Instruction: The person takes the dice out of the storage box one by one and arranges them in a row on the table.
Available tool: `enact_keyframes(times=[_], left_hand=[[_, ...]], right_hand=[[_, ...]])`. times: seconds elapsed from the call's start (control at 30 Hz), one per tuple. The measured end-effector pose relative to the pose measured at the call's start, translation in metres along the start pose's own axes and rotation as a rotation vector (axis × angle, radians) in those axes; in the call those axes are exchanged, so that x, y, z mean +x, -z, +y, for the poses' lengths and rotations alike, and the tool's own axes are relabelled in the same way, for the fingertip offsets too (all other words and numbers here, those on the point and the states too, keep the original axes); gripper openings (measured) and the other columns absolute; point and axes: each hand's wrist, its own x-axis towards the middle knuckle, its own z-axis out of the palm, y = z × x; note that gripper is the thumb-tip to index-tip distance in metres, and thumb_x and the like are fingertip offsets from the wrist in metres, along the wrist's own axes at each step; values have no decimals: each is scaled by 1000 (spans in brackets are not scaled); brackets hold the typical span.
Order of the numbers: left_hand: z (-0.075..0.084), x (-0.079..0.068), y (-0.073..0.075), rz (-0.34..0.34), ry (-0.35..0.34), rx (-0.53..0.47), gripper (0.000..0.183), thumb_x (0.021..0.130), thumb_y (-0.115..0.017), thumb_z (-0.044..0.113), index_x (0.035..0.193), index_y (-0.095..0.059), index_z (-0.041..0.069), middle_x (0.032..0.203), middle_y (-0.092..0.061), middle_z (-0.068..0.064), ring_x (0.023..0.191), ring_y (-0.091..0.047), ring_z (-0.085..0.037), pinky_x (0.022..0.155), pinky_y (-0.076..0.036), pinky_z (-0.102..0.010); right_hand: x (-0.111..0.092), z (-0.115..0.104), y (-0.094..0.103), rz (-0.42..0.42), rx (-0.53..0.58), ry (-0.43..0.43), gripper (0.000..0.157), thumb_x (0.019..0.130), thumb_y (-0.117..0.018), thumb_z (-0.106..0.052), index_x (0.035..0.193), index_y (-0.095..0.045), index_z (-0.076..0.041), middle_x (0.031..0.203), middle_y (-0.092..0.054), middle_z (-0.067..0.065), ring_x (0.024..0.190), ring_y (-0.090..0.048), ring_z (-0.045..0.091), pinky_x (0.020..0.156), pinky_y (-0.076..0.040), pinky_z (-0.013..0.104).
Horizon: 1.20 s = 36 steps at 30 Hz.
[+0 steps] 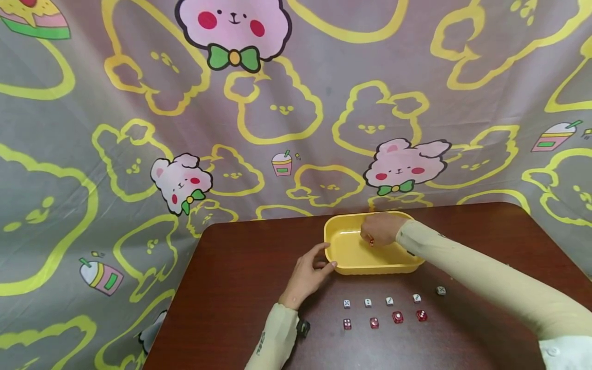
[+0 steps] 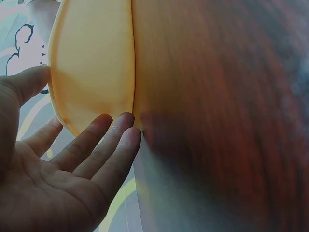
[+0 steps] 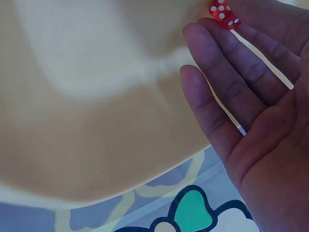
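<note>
A shallow yellow plastic basin (image 1: 344, 251) with rounded corners stands near the far side of the table. Inside it, my right hand (image 1: 381, 229) pinches a red die with white dots (image 3: 221, 14) at its fingertips, above the basin's floor. The right wrist view catches the die at its top edge. My left hand (image 1: 306, 276) touches the basin's left end, its fingers spread and fairly straight along the outer wall and rim.
In front of the basin, white dice (image 1: 368, 302) form a row, the rightmost one in shadow. A row of red dice (image 1: 398, 317) lies nearer to me. Behind the brown wooden table (image 1: 240, 267) hangs a cartoon-print cloth (image 1: 324, 118).
</note>
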Motion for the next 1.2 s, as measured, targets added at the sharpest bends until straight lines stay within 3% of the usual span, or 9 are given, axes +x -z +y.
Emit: enact_keyframes(times=[0.4, 0.7, 1.2], left_hand=[[0, -2, 1, -5, 13, 16, 55, 97, -76, 28, 147, -57, 15, 138, -67, -15, 104, -77, -25, 79, -62, -26], [2, -1, 1, 7, -2, 22, 53, 97, -76, 28, 145, -59, 15, 136, -68, -16, 103, -77, -26, 83, -64, -33], [0, -1, 0, 0, -2, 12, 54, 97, -76, 28, 146, -58, 15, 135, -68, -14, 104, -77, -24, 81, -62, -27]], right_hand=[[-2, -4, 8, -74, 10, -62, 22, 85, -79, -12, 70, -68, -23, 69, -64, -10, 65, -57, 11, 61, -50, 32], [-10, -8, 19, -34, -16, -40, 17, 84, -81, -14, 73, -70, -22, 73, -67, -9, 67, -59, 13, 61, -51, 34], [-34, -15, 46, -24, -16, -8, 13, 84, -83, -11, 79, -74, -18, 70, -65, -9, 62, -52, 9, 56, -46, 26]])
